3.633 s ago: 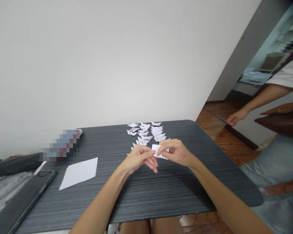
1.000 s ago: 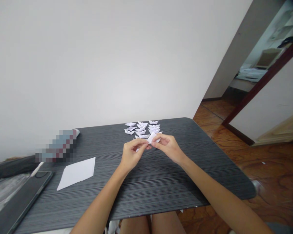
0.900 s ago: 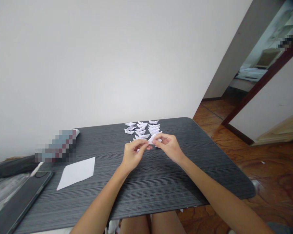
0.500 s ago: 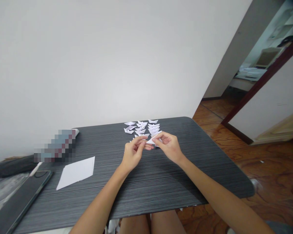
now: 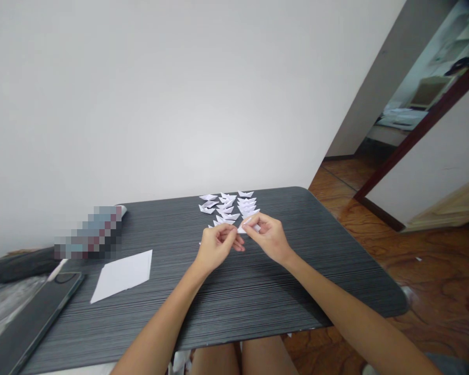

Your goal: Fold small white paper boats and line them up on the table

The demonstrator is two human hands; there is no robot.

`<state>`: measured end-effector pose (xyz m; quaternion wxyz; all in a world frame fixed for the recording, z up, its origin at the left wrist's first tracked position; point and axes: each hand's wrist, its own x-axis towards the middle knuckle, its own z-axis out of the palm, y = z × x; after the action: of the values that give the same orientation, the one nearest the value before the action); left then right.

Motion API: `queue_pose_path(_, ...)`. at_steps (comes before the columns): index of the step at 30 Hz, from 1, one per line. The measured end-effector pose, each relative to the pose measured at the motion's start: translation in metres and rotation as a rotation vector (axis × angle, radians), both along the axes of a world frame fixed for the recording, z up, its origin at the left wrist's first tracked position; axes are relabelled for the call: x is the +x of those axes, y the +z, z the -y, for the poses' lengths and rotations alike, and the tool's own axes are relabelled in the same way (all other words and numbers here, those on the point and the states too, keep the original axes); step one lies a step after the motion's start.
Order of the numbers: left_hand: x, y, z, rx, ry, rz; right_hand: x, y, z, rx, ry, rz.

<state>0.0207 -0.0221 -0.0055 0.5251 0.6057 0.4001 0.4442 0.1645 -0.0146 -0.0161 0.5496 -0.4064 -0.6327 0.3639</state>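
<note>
Both hands, left hand [image 5: 216, 246] and right hand [image 5: 266, 235], are pinching a folded paper [image 5: 245, 225] above the tabletop [image 5: 234, 291], fingers clamped on it; creasing firmly along aligned edges seems best.

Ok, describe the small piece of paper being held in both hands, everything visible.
The small folded paper piece is white and thin, creased into a narrow pointed shape. It is pinched between the fingertips of the left hand and right hand, raised just above the dark striped table, in front of the rows of folded paper boats. Fingers hide much of it.
</note>
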Motion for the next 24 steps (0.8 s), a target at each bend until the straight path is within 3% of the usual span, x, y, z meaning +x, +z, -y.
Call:
queue_pose_path(5,0.0018,0.0041,0.0008,-0.102,-0.057,0.036,0.0003,0.0009,-0.0028,-0.057,0.063,-0.049)
queue_pose_path(9,0.0017,0.0050,0.0007,-0.125,-0.056,0.073,0.0017,0.0017,-0.0068,-0.179,0.215,-0.179)
queue_pose_path(12,0.0012,0.0035,-0.0002,-0.130,-0.045,0.079,0.0030,0.0016,-0.0077,-0.256,0.295,-0.165)
queue_pose_path(24,0.0027,-0.0020,-0.0045,-0.213,-0.023,0.112,0.0027,0.0012,-0.0089,-0.219,0.275,-0.130)
